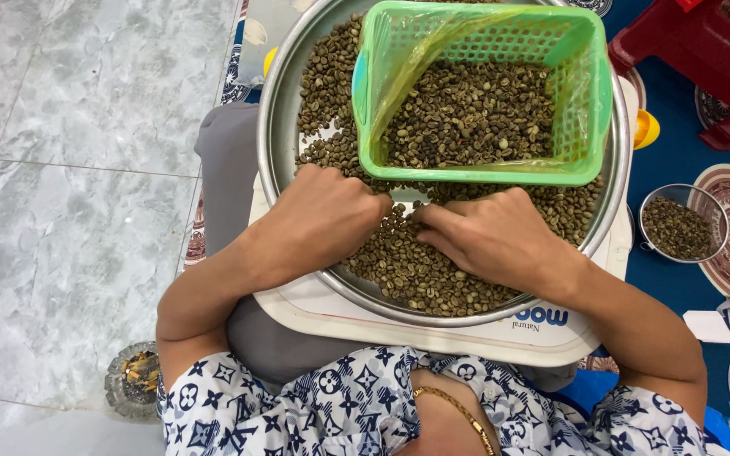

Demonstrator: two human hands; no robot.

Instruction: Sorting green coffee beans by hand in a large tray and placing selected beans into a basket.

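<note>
Fingers of both hands curl down into the coffee beans (416, 270) just in front of the green basket (479, 93); the left hand (323, 221) is bunched almost to a fist and the right hand (487, 236) lies flatter, fingertips pointing at the left; whether either pinches a bean I cannot tell, since the tips are buried. The beans lie spread over the round metal tray (274, 127), around and under the basket, which holds more beans inside a thin plastic liner. Sorting here seems to go best with shallow raking strokes, keeping the layer thin so odd beans show; the basket's near wall crowds the hands from behind, and the tray's near rim is low, so wide sweeps risk spilling; open room lies left of the basket; right of it, off the tray, stands a small metal bowl (684, 226) of beans.
</note>
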